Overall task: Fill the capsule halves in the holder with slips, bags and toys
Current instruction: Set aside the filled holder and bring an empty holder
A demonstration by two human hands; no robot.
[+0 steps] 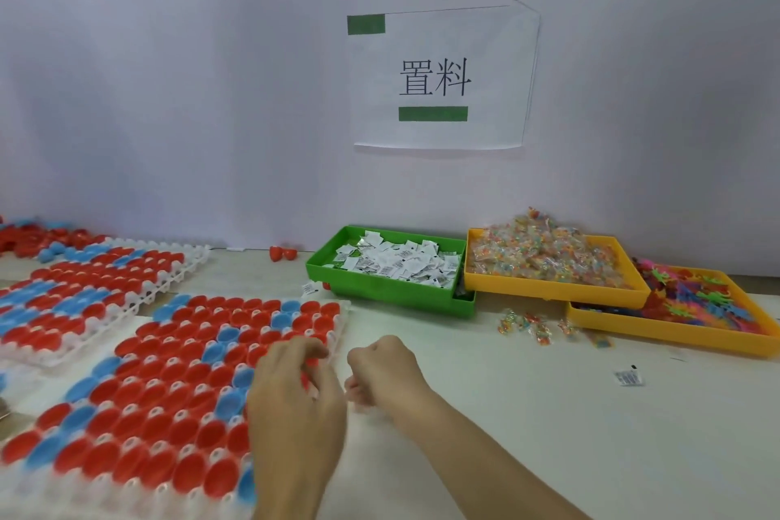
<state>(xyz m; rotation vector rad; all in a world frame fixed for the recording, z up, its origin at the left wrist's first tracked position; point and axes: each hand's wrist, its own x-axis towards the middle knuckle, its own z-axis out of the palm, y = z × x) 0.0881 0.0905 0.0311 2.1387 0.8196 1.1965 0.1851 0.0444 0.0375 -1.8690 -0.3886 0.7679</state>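
The white holder (337, 310) lies at the front left, packed with red and blue capsule halves (181, 372). My left hand (295, 401) hovers over the holder's right edge with its fingertips bent together; anything between them is hidden. Just to its right, my right hand (382, 367) is curled into a fist above the table, and a pale blur like paper slips shows under its fingers. A green tray (380, 296) holds white slips (396, 262). One yellow tray (544, 287) holds small bags (544, 253). Another yellow tray (675, 331) holds coloured toys (709, 300).
A second holder of capsule halves (84, 287) lies at the back left, with loose halves (29, 239) behind it. Two red halves (283, 253) stand by the wall. Several bags (536, 327) and a slip (629, 377) lie loose on the table. A paper sign (439, 76) hangs on the wall.
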